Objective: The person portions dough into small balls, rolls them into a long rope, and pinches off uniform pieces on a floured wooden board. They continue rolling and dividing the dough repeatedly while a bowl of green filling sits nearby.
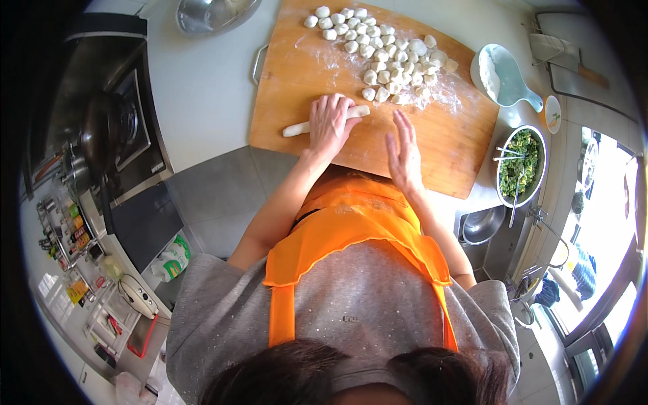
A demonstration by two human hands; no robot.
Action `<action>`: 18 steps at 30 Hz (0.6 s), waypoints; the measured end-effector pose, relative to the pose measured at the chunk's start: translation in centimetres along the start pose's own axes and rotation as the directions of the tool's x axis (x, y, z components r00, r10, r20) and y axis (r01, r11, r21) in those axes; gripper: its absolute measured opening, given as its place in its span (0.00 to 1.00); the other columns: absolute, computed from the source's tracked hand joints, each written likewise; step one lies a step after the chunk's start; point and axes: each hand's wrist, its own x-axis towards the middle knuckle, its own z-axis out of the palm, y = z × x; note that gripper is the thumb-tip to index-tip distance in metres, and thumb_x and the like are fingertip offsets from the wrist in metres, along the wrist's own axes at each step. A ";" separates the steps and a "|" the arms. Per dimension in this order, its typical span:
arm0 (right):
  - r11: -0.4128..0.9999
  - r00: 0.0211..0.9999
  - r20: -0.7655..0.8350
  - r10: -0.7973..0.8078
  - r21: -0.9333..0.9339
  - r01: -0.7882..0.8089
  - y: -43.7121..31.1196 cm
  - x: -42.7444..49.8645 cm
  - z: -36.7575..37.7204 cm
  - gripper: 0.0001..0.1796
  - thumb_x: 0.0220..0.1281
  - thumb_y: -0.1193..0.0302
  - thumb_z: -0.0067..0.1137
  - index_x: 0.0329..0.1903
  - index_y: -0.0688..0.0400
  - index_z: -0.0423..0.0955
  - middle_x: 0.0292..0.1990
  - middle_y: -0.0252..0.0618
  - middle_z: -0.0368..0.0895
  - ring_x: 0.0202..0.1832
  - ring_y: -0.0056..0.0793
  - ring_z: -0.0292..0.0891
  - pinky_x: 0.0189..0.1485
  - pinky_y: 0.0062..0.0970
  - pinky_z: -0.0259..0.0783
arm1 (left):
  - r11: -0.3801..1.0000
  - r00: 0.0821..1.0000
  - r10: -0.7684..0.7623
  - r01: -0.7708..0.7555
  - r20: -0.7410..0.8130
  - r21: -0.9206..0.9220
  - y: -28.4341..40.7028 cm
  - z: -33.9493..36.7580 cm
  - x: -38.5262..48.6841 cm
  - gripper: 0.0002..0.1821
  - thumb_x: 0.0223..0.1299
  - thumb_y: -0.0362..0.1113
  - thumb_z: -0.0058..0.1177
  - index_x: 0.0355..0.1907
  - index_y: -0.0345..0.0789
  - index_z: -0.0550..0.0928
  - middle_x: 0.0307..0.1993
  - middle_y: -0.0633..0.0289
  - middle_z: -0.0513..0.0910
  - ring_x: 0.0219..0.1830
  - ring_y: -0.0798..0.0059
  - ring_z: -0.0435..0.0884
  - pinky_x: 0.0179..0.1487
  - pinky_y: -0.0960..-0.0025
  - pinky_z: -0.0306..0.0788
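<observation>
My left hand (329, 124) lies over a rope of pale dough (296, 129), its fingers curled around the middle, with both ends of the rope showing. To the right, my right hand (405, 152) is raised at the near part of the wooden board (445, 147), fingers extended and holding nothing. Many small dough pieces (370, 77) lie in a floury cluster on the far part of the board. A few flattened rounds (417, 47) are among them at the cluster's right.
Right of the board are a pale blue handled bowl with flour (511, 76), a small bowl (552, 114) and a bowl of chopped green filling (519, 167) with chopsticks and a spoon. A metal bowl (215, 15) stands far left; a stove (131, 121) is further left.
</observation>
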 end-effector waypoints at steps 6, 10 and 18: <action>0.550 0.949 0.105 0.297 0.793 -0.260 -4.3 7.7 -0.8 0.35 0.83 0.48 0.32 0.76 0.62 0.59 0.76 0.48 0.60 0.74 0.42 0.63 0.75 0.40 0.59 | 0.574 0.973 -0.161 0.227 0.163 -0.787 3.2 -1.4 2.0 0.19 0.69 0.43 0.63 0.55 0.33 0.80 0.46 0.57 0.85 0.45 0.71 0.82 0.48 0.67 0.76; 0.734 0.991 0.080 0.111 0.666 -0.136 -11.8 9.9 -2.0 0.44 0.78 0.38 0.25 0.80 0.61 0.50 0.80 0.51 0.51 0.81 0.43 0.47 0.81 0.44 0.43 | 0.239 0.983 0.012 0.178 0.186 -0.955 9.8 -5.8 3.6 0.45 0.77 0.68 0.15 0.82 0.37 0.40 0.83 0.59 0.34 0.84 0.67 0.31 0.83 0.61 0.26; 0.959 0.967 -0.252 0.033 0.281 0.040 -13.4 13.3 -2.2 0.42 0.80 0.48 0.26 0.81 0.67 0.37 0.81 0.56 0.39 0.83 0.49 0.33 0.84 0.42 0.36 | -0.006 0.971 0.027 0.237 0.236 -0.972 12.9 -7.0 6.5 0.53 0.71 0.76 0.20 0.80 0.33 0.52 0.83 0.59 0.47 0.84 0.70 0.42 0.83 0.65 0.31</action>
